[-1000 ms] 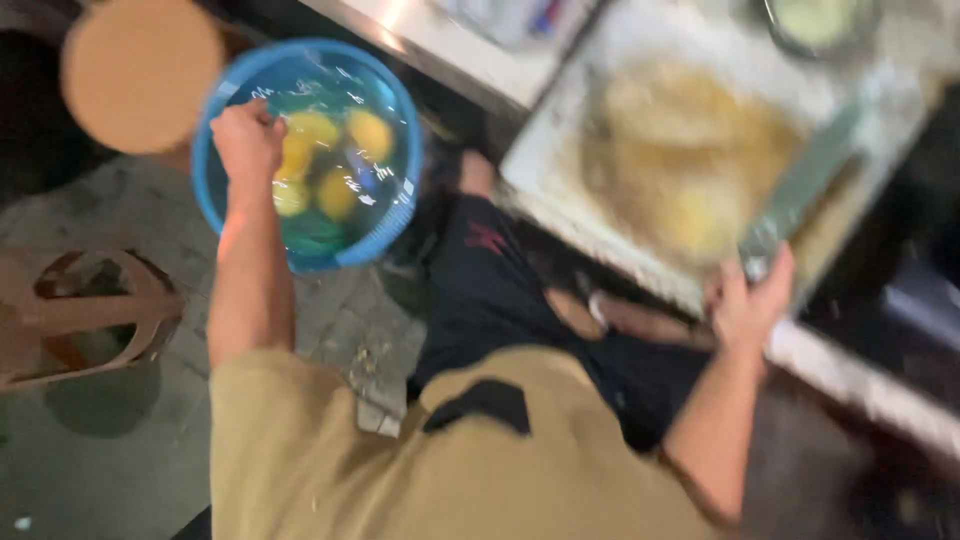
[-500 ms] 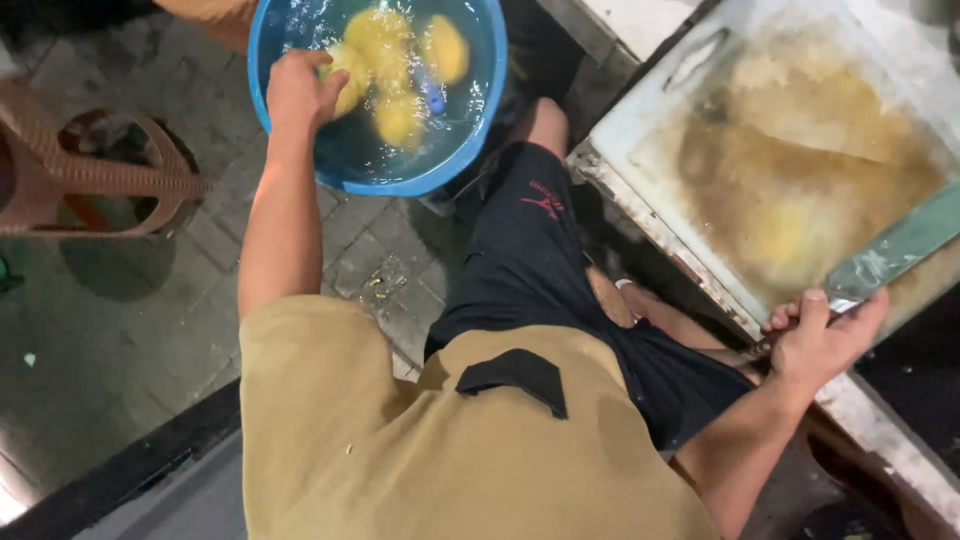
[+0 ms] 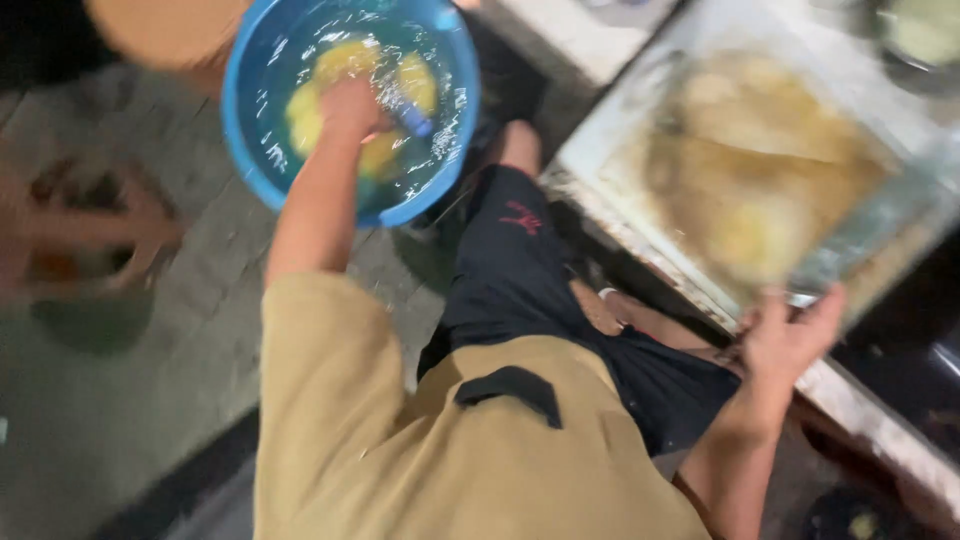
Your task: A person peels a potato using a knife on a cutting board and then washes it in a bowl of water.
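Left hand [image 3: 350,108] in blue basin [image 3: 250,150] (yellow pieces [image 3: 415,80] floating).

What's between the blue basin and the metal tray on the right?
In the head view, the person's knee and thigh in dark shorts lie between the blue basin and the metal tray, above a strip of dark floor.

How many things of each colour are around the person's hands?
Blue: 1, the water basin
Yellow: 3, the pieces floating in it, by the left hand
Silvery: 1, the tray, near the right hand
Total: 5
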